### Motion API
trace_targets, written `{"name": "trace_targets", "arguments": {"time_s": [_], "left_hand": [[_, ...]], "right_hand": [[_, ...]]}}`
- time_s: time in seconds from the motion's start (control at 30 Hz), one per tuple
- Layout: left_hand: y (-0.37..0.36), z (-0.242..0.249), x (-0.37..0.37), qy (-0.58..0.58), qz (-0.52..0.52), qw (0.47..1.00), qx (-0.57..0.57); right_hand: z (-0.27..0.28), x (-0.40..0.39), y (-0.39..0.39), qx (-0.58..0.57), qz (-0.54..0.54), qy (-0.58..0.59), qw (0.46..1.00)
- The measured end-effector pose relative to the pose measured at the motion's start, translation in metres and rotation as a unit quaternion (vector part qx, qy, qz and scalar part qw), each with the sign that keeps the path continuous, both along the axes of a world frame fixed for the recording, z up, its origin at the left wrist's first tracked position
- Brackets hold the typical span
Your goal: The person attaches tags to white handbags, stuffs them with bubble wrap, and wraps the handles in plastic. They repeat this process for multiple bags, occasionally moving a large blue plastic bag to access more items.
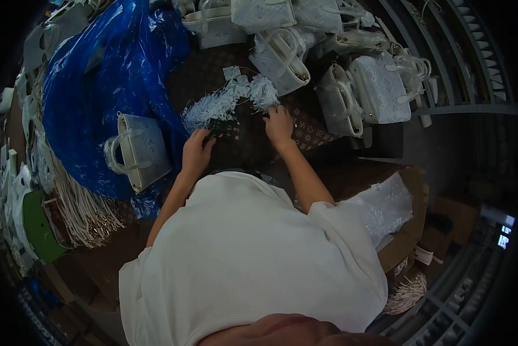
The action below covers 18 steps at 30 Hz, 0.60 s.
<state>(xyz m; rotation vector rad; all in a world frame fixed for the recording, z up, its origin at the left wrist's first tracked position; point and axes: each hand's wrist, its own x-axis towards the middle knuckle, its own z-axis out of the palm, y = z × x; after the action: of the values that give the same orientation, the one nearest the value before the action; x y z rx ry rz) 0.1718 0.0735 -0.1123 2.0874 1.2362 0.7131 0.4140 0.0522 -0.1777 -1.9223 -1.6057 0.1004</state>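
White tag strings (214,106) are best kept untangled; whether anything is gripped by left hand (195,152) or right hand (279,124) cannot be told.

On the brown patterned table (207,61) lie tangled thin white strings (213,106). To their left, a boxy white handbag (148,147) rests on a crumpled blue plastic sheet (86,115). Behind and right sit plastic-wrapped white handbags (380,89); front right, an open brown cardboard box (418,214).

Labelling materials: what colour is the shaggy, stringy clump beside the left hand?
White, faintly bluish; the stringy clump shows best in the head view.
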Motion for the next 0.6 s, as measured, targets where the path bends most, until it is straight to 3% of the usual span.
{"name": "trace_targets", "arguments": {"time_s": [0.03, 0.07, 0.13, 0.27, 0.4, 0.47, 0.5, 0.57, 0.6], "left_hand": [[0.000, -0.004, -0.004, -0.024, 0.015, 0.999, -0.015], [0.002, -0.007, -0.009, -0.047, 0.029, 0.998, -0.030], [0.004, -0.002, -0.015, -0.044, 0.033, 0.997, -0.046], [0.001, 0.001, -0.023, -0.041, 0.054, 0.994, -0.085], [-0.003, 0.000, -0.022, -0.053, 0.062, 0.990, -0.119], [0.001, 0.008, -0.018, -0.124, 0.071, 0.956, -0.255], [0.003, 0.012, -0.015, -0.123, 0.075, 0.956, -0.256], [0.007, 0.023, -0.008, -0.278, 0.101, 0.886, -0.357], [0.008, 0.030, -0.005, -0.275, 0.108, 0.888, -0.351]], "right_hand": [[-0.006, 0.003, 0.001, -0.040, -0.067, -0.067, 0.995], [-0.012, 0.004, -0.001, -0.036, -0.070, -0.062, 0.995], [-0.019, 0.002, -0.016, -0.143, -0.030, 0.060, 0.987], [-0.011, 0.008, -0.045, -0.183, 0.003, 0.056, 0.981], [0.006, 0.015, -0.044, -0.168, 0.003, 0.055, 0.984], [0.001, 0.011, -0.033, -0.152, -0.006, 0.081, 0.985], [-0.006, 0.004, -0.027, -0.122, 0.003, 0.073, 0.990], [-0.019, -0.006, -0.023, -0.090, 0.019, 0.071, 0.993], [-0.024, -0.007, -0.022, -0.072, 0.026, 0.039, 0.996]]}}
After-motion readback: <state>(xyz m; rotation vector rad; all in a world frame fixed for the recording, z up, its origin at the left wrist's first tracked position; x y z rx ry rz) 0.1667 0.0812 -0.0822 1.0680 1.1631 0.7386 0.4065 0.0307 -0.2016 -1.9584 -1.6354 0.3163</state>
